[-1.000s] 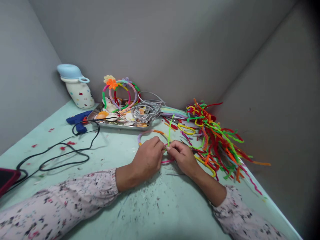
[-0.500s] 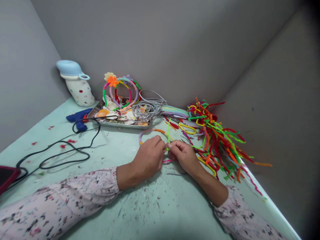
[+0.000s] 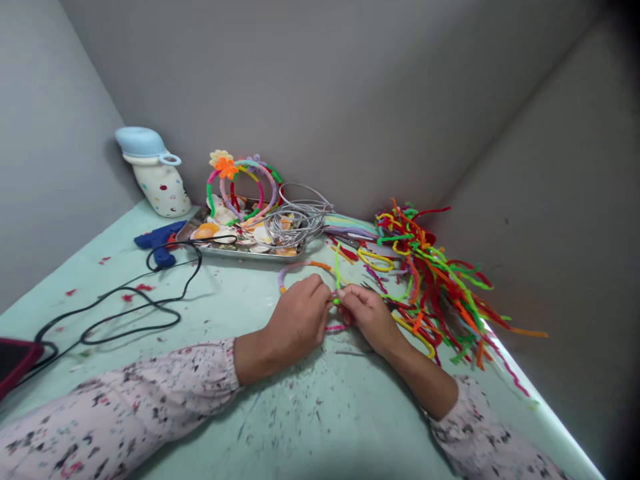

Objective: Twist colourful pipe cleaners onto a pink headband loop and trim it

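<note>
My left hand [image 3: 300, 313] and my right hand [image 3: 367, 313] meet near the middle of the table, fingers pinched together around a multicoloured fuzzy ring [image 3: 300, 265]. A bright green pipe cleaner [image 3: 338, 268] stands up from between the fingertips, with a green bit showing below them. The ring's purple and orange back curve shows behind my left hand, and a pink part lies low between the hands. My fingers hide the exact spot where the green piece meets the ring.
Behind are a metal tray [image 3: 240, 253], finished rings [image 3: 273, 190], coiled grey wire [image 3: 300, 223] and a bottle [image 3: 163, 190]. A blue glue gun [image 3: 160, 239] with a black cord lies left. Loose pipe cleaners [image 3: 440, 280] heap at right; a phone [image 3: 17, 363] sits at the left edge.
The view has shifted slightly, so the background items sit a little lower. Both hands stay pinched at nearly the same spot, and dark scissor-like tips now show beside my right hand.
</note>
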`<state>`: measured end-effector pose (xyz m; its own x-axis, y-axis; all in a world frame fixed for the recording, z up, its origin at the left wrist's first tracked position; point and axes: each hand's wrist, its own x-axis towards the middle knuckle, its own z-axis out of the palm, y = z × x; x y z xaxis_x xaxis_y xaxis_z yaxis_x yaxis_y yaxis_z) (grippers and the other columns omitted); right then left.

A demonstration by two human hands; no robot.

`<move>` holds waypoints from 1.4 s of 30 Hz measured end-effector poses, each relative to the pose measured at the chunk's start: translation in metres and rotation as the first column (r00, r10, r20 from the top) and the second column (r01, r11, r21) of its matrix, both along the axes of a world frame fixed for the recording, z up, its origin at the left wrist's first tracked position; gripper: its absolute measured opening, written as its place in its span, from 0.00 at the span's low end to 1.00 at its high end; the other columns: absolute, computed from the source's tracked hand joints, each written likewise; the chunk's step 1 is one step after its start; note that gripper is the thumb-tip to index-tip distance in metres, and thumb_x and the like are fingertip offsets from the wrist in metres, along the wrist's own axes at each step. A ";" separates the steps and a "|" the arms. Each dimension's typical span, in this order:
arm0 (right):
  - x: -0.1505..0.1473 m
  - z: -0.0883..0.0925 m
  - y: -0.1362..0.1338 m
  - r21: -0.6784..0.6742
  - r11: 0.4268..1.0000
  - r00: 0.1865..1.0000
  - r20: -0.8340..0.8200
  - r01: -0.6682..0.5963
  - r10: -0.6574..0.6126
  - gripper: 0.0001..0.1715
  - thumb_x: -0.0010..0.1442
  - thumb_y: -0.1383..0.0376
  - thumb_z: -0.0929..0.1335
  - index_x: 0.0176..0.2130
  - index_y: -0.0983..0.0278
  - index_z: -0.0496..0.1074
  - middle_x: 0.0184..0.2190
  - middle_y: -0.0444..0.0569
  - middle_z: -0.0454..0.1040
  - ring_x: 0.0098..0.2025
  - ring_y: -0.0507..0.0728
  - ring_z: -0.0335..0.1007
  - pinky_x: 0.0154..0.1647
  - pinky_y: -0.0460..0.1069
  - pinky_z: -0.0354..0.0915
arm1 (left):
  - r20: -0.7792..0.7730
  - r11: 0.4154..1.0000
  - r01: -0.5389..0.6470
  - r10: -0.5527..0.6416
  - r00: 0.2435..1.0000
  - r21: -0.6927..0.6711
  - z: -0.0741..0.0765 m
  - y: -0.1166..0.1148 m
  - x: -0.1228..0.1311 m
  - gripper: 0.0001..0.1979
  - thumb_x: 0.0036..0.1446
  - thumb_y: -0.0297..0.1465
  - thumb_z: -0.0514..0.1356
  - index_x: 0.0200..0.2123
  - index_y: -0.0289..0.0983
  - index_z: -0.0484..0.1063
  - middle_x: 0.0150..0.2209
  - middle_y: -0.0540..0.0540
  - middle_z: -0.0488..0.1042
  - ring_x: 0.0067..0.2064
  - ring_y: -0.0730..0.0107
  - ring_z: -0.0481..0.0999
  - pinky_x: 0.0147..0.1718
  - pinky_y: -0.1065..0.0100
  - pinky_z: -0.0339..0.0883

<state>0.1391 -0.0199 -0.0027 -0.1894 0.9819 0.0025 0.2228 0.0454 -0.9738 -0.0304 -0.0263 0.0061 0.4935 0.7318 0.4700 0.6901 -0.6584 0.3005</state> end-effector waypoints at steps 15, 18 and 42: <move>0.000 -0.002 0.000 -0.123 0.992 0.980 -0.196 -0.016 -0.008 0.18 0.59 0.52 0.65 0.27 0.63 0.66 0.18 0.41 0.65 0.19 0.49 0.55 0.20 0.45 0.52 | 0.081 1.000 0.026 -0.026 0.996 0.004 0.000 0.000 0.000 0.07 0.61 0.25 0.48 0.34 0.36 0.66 0.34 0.44 0.66 0.36 0.64 0.66 0.35 0.64 0.63; 0.001 -0.003 0.001 -0.125 0.992 0.950 -0.311 -0.032 -0.008 0.18 0.59 0.50 0.64 0.32 0.63 0.68 0.22 0.42 0.67 0.20 0.50 0.58 0.20 0.45 0.54 | 0.134 0.999 0.019 -0.015 0.991 -0.027 0.001 -0.001 -0.001 0.06 0.62 0.27 0.49 0.36 0.36 0.66 0.35 0.44 0.66 0.37 0.65 0.67 0.36 0.63 0.64; 0.004 0.001 -0.008 0.547 0.836 0.964 0.238 -0.033 -0.118 0.06 0.59 0.66 0.67 0.40 0.61 0.70 0.31 0.45 0.66 0.27 0.52 0.62 0.27 0.48 0.61 | 0.195 0.999 0.019 -0.011 0.981 -0.039 0.003 -0.001 -0.001 0.06 0.62 0.27 0.50 0.36 0.36 0.66 0.36 0.44 0.66 0.37 0.65 0.67 0.36 0.64 0.64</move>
